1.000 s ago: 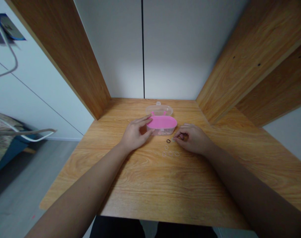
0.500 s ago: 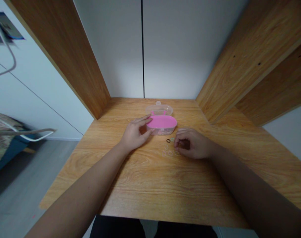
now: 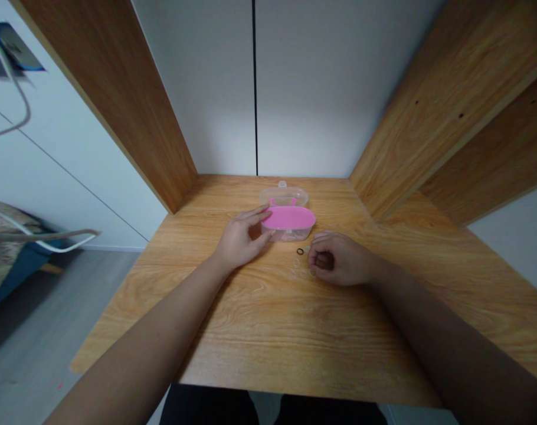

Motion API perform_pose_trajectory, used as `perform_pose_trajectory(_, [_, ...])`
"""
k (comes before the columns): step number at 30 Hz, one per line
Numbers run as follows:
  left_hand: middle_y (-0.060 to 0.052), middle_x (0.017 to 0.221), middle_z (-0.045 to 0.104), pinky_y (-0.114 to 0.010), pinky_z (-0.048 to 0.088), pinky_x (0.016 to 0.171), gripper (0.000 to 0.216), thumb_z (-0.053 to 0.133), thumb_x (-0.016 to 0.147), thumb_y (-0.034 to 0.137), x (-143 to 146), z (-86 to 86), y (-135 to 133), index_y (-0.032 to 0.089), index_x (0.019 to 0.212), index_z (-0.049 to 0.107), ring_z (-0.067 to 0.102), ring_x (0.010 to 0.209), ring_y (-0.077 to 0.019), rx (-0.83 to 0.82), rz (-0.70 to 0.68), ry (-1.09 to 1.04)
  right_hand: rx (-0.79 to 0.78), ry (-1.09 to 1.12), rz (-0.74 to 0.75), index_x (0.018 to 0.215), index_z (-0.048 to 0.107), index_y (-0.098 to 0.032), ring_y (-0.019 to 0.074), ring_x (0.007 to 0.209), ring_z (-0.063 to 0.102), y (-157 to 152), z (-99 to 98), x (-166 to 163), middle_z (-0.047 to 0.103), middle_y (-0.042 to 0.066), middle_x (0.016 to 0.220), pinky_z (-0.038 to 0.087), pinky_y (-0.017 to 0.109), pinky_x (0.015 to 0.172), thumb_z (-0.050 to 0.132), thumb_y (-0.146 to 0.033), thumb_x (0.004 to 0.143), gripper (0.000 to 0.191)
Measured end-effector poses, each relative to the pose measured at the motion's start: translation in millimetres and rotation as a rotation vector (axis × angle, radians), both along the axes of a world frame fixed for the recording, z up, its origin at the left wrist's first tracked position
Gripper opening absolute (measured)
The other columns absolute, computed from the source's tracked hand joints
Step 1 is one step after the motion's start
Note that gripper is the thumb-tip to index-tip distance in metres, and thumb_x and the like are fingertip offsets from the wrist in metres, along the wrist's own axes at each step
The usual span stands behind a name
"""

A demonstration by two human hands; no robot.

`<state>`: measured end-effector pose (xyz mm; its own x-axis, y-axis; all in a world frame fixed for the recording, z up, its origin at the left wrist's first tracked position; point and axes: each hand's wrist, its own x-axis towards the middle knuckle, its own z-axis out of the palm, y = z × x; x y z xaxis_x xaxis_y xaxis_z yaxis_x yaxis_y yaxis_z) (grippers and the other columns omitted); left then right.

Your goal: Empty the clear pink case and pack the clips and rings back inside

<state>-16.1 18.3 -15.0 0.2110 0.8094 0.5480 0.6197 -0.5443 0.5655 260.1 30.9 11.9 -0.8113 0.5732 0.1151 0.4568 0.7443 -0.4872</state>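
A small pink box (image 3: 288,218) stands mid-desk, its clear lid (image 3: 283,195) folded open behind it. My left hand (image 3: 241,239) grips the box's left end between thumb and fingers. Just in front of the box lie a tiny black ring (image 3: 300,251) and a few clear rings (image 3: 295,269). My right hand (image 3: 338,258) rests on the desk to their right, fingers curled, with thumb and forefinger pinched on the rightmost clear ring. That ring is hidden under my fingertips.
The wooden desk (image 3: 268,330) sits in a niche between slanting wooden side panels (image 3: 118,100) and a white back wall (image 3: 304,88). At the left, off the desk, are the floor, a cable and part of a blue seat (image 3: 12,265).
My right hand let a clear ring down next to the black one, then slid down and left onto the row of clear rings. My left hand and the box stayed put.
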Motion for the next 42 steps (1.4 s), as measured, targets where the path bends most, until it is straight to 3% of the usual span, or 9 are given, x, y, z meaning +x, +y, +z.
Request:
perform_pose_trajectory(19, [-0.013, 0.143, 0.062, -0.049, 0.049, 0.113, 0.044, 0.072, 0.086, 0.033, 0, 1.2, -1, 0.017, 0.127, 0.069, 0.063, 0.128, -0.0285, -0.009, 0.003, 0.006, -0.021, -0.007, 0.026, 0.071, 0.066, -0.02, 0.0133, 0.063, 0.055, -1, 3.0, 0, 0.061, -0.002, 0.065, 0.043, 0.031, 0.072, 0.066, -0.018, 0.073, 0.003])
perform_pose_trajectory(32, [-0.012, 0.14, 0.064, -0.05, 0.048, 0.113, 0.043, 0.072, 0.086, 0.033, 0, 0.0, 0, 0.019, 0.127, 0.069, 0.062, 0.129, -0.0286, -0.003, 0.007, -0.003, 0.179, 0.118, -0.135, 0.071, 0.067, -0.021, 0.0144, 0.064, 0.056, -7, -12.5, -18, 0.063, -0.002, 0.062, 0.04, 0.032, 0.071, 0.067, -0.021, 0.08, 0.009])
perform_pose_trajectory(42, [-0.013, 0.139, 0.065, -0.05, 0.049, 0.112, 0.044, 0.072, 0.086, 0.031, 0, 0.3, 0, 0.017, 0.127, 0.069, 0.063, 0.129, -0.0277, -0.007, 0.009, 0.006, 0.169, 0.096, -0.13, 0.071, 0.068, -0.02, 0.0135, 0.064, 0.055, -5, -15.6, -18, 0.063, -0.002, 0.062, 0.039, 0.029, 0.069, 0.066, -0.022, 0.082, 0.011])
